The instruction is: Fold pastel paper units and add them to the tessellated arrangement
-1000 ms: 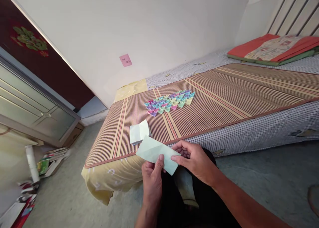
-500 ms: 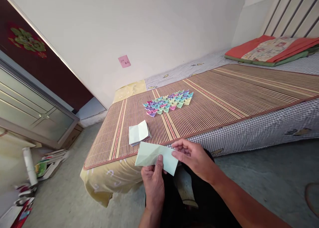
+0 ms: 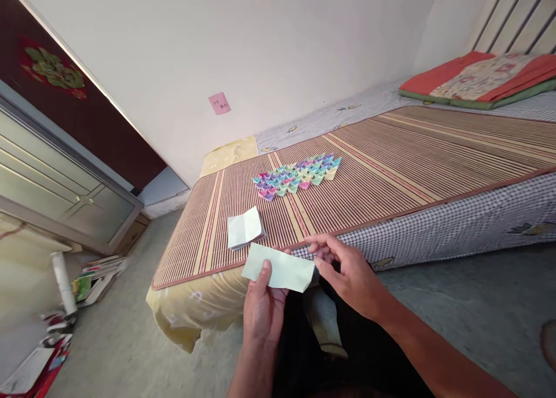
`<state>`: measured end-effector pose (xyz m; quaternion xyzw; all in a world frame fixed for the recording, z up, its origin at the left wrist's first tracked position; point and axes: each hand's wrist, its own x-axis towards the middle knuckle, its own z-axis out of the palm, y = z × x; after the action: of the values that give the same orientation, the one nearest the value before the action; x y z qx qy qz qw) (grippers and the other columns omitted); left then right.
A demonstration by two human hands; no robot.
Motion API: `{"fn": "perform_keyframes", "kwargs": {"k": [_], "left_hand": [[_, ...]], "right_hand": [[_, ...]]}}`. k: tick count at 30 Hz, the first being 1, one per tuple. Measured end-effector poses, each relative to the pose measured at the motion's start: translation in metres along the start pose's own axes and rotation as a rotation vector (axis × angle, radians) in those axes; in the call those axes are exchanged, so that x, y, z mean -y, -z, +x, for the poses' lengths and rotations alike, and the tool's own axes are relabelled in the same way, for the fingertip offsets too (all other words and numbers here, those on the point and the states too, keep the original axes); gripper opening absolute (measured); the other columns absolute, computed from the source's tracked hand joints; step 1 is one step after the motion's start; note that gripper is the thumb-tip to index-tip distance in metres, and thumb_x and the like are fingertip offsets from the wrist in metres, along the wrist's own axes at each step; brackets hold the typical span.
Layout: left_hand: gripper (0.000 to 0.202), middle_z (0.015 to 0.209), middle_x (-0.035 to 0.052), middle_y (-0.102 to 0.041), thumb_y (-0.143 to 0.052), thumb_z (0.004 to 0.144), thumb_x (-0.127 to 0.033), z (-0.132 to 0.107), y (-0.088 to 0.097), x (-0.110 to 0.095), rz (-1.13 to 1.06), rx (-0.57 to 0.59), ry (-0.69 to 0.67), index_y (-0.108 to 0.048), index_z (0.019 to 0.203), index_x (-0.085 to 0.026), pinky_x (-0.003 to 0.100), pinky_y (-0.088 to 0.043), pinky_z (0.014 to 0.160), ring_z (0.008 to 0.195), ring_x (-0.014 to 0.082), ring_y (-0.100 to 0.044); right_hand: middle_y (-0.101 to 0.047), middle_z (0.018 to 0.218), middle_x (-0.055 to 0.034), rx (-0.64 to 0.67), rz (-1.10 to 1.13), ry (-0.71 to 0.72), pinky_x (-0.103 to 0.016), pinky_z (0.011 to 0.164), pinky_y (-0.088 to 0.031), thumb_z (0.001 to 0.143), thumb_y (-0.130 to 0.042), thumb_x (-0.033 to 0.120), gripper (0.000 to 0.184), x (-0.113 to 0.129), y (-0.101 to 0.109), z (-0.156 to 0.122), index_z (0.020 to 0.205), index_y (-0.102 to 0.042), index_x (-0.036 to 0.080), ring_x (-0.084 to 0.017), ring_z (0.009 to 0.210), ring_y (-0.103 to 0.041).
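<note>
A pale green sheet of folded paper (image 3: 282, 269) lies across my left hand (image 3: 263, 305), its thumb on top and the fingers beneath. The paper is a long strip, slightly bent at its right end. At that right end is my right hand (image 3: 347, 273), fingers apart and curved, the thumb tip close to the paper's edge; whether it touches I cannot tell. Just beyond, a stack of pale paper sheets (image 3: 244, 229) rests on the striped mat, its top sheet creased. Farther back stand several rows of small folded paper boats (image 3: 299, 176) in pastel colours.
The striped mat (image 3: 373, 172) covers a bed set along a white wall. A folded red and green quilt (image 3: 478, 79) lies at the far right. A pink note (image 3: 219, 103) is stuck on the wall. Papers and a white roll (image 3: 63, 282) are on the floor at left.
The paper now shows a smoother, narrower face, and my left thumb has shifted toward its left end. My right fingers have come off the paper's right part. The view has shifted slightly.
</note>
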<state>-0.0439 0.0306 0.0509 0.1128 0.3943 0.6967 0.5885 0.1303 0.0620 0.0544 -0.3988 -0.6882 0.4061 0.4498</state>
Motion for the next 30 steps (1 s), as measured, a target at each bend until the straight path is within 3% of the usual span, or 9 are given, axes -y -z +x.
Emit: {"fn": "perform_keyframes", "kwargs": {"k": [3, 5, 9, 12, 17, 20, 25, 30], "left_hand": [[0.051, 0.116, 0.0138, -0.079, -0.069, 0.09, -0.011, 0.003, 0.0, -0.002, -0.024, -0.039, 0.005, -0.06, 0.14, -0.015, 0.036, -0.061, 0.098, 0.105, 0.0268, -0.077], [0.052, 0.116, 0.0145, -0.079, -0.068, 0.09, -0.01, 0.003, 0.0, -0.002, -0.033, -0.042, 0.014, -0.059, 0.141, -0.014, 0.037, -0.06, 0.098, 0.104, 0.0268, -0.077], [0.05, 0.116, 0.0177, -0.079, -0.067, 0.092, -0.011, 0.002, -0.001, -0.001, -0.009, 0.027, 0.082, -0.059, 0.142, -0.01, 0.043, -0.061, 0.099, 0.106, 0.0308, -0.077], [0.048, 0.112, 0.0184, -0.079, -0.064, 0.094, -0.011, 0.002, -0.001, -0.001, 0.0, 0.037, 0.102, -0.058, 0.141, -0.008, 0.043, -0.061, 0.097, 0.103, 0.0304, -0.078], [0.053, 0.113, 0.0172, -0.079, -0.063, 0.093, -0.007, 0.005, -0.001, -0.005, -0.027, -0.033, 0.142, -0.056, 0.145, -0.011, 0.039, -0.063, 0.095, 0.105, 0.0296, -0.077], [0.051, 0.112, 0.0154, -0.079, -0.065, 0.093, -0.011, 0.005, -0.001, -0.005, -0.019, -0.002, 0.186, -0.059, 0.143, -0.015, 0.039, -0.065, 0.092, 0.104, 0.0301, -0.077], [0.049, 0.112, 0.0131, -0.078, -0.066, 0.092, -0.011, 0.0, -0.004, -0.002, -0.012, 0.014, 0.153, -0.06, 0.139, -0.018, 0.038, -0.065, 0.088, 0.101, 0.0269, -0.077], [0.052, 0.117, 0.0133, -0.077, -0.073, 0.089, -0.015, -0.008, -0.008, -0.001, 0.052, 0.113, 0.04, -0.06, 0.138, -0.017, 0.041, -0.063, 0.091, 0.108, 0.0275, -0.074]], "right_hand": [[-0.057, 0.14, -0.0088, 0.105, -0.142, 0.23, -0.045, 0.11, -0.047, 0.086, -0.054, 0.006, 0.053, 0.003, 0.007, -0.006, 0.134, -0.058, 0.027, -0.025, 0.131, -0.055], [-0.048, 0.15, -0.0084, 0.194, -0.208, 0.315, -0.048, 0.119, -0.04, 0.081, -0.058, 0.002, 0.057, 0.004, 0.008, -0.008, 0.131, -0.06, 0.028, -0.027, 0.143, -0.045], [-0.047, 0.151, -0.0085, 0.193, -0.329, 0.383, -0.054, 0.119, -0.039, 0.078, -0.06, -0.004, 0.058, 0.001, 0.003, -0.008, 0.126, -0.063, 0.028, -0.029, 0.144, -0.044], [-0.051, 0.148, -0.0074, 0.164, -0.367, 0.441, -0.055, 0.117, -0.041, 0.079, -0.052, -0.009, 0.057, -0.003, 0.002, -0.006, 0.12, -0.066, 0.029, -0.027, 0.141, -0.048], [-0.047, 0.154, -0.0084, 0.157, -0.412, 0.479, -0.052, 0.116, -0.044, 0.074, -0.042, -0.014, 0.077, -0.006, 0.003, -0.007, 0.136, -0.058, 0.028, -0.026, 0.145, -0.044], [-0.052, 0.148, -0.01, 0.082, -0.422, 0.52, -0.055, 0.113, -0.047, 0.086, -0.052, -0.006, 0.059, -0.006, -0.002, -0.008, 0.133, -0.062, 0.03, -0.028, 0.14, -0.05], [-0.06, 0.137, -0.01, -0.016, -0.324, 0.548, -0.054, 0.107, -0.05, 0.093, -0.061, 0.005, 0.024, -0.006, -0.009, -0.007, 0.104, -0.068, 0.025, -0.029, 0.132, -0.055], [-0.063, 0.13, -0.0103, -0.05, -0.242, 0.446, -0.05, 0.104, -0.051, 0.098, -0.06, 0.014, 0.011, -0.005, -0.01, -0.007, 0.094, -0.064, 0.024, -0.028, 0.125, -0.058]]}}
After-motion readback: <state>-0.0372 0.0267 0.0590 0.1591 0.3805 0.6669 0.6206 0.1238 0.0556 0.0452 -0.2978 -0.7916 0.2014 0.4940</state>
